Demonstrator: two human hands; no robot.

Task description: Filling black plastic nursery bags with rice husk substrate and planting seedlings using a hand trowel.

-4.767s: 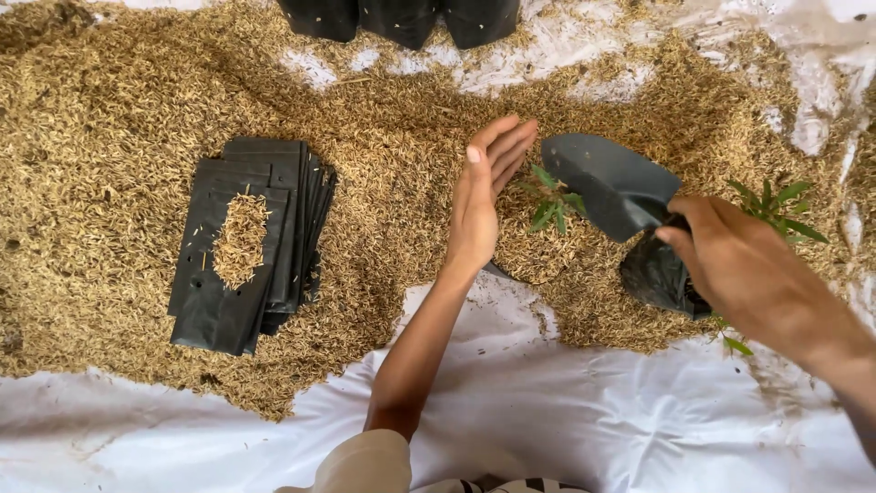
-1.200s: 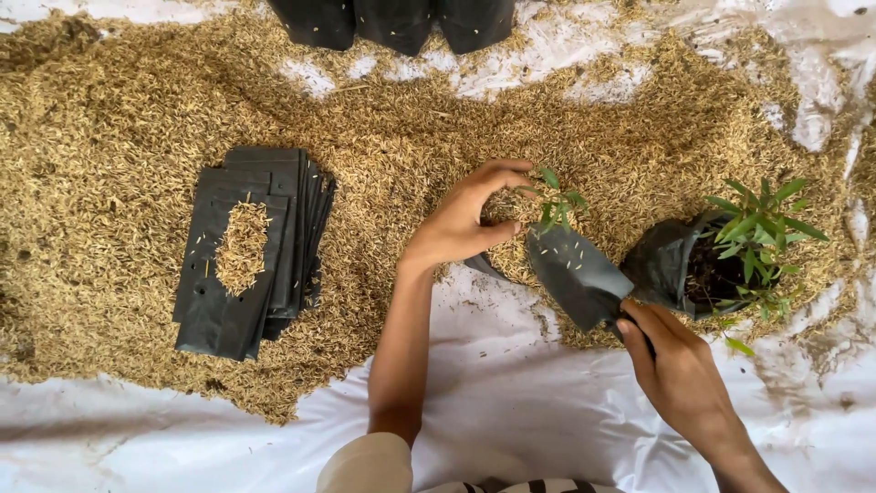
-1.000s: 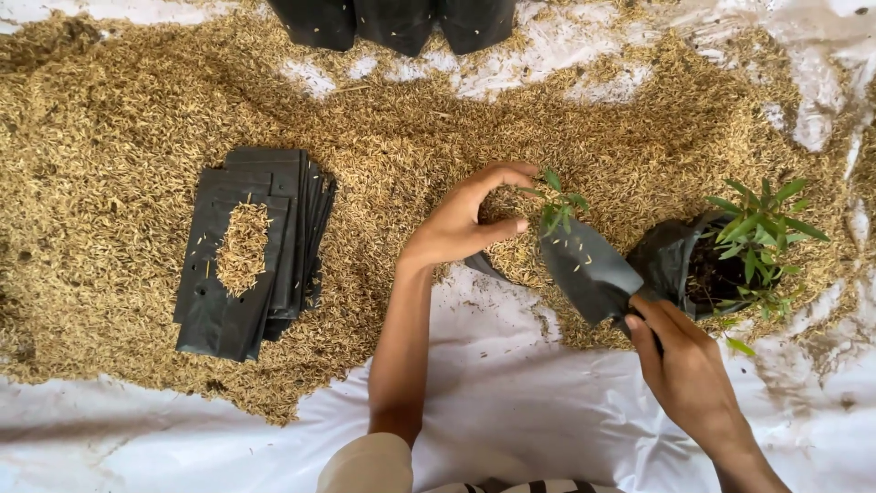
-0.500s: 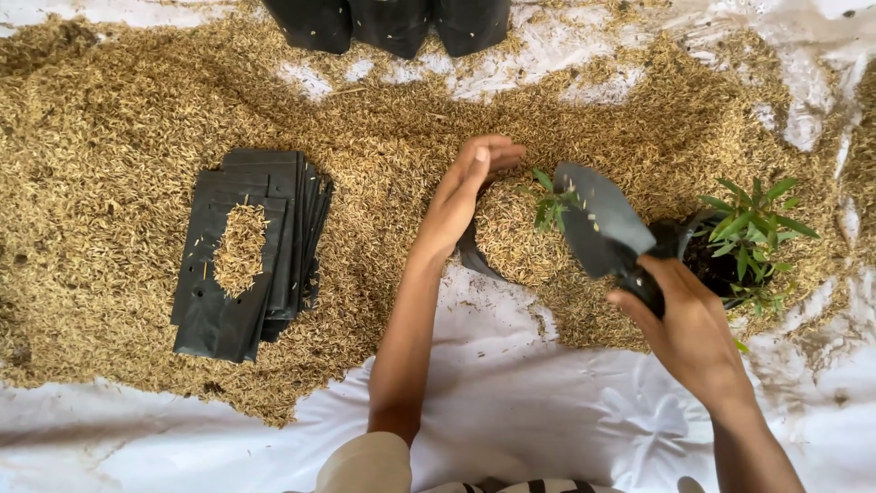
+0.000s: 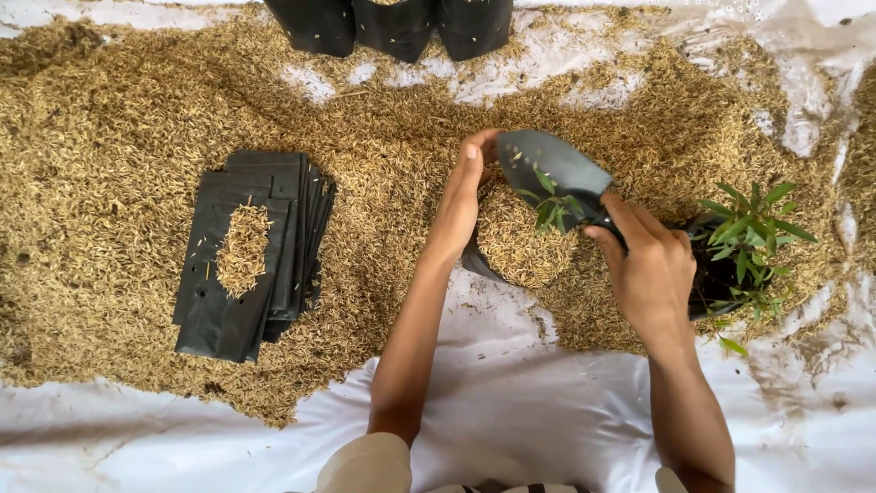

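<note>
I held the trowel (image 5: 552, 169) in my right hand (image 5: 650, 274), fingers wrapped tight round its handle, the blade tipped over the black grow bag (image 5: 520, 242). My left hand (image 5: 461, 196) steadied the bag's far rim, fingers curled loosely against the plastic; whether they pinched the rim I could not tell. The bag sat on the husk heap (image 5: 383, 128), already heaped with rice husk, and a small seedling (image 5: 552, 205) stood near its right side.

Procedure, as I judged it: tip the blade slowly so that husk fell around the stem, not on it. Keep the rim braced so that the bag stayed upright. Keep the blade edge clear of the leaves. A second potted seedling (image 5: 744, 242) stood just beside my right hand; I kept my wrist off it.
</note>
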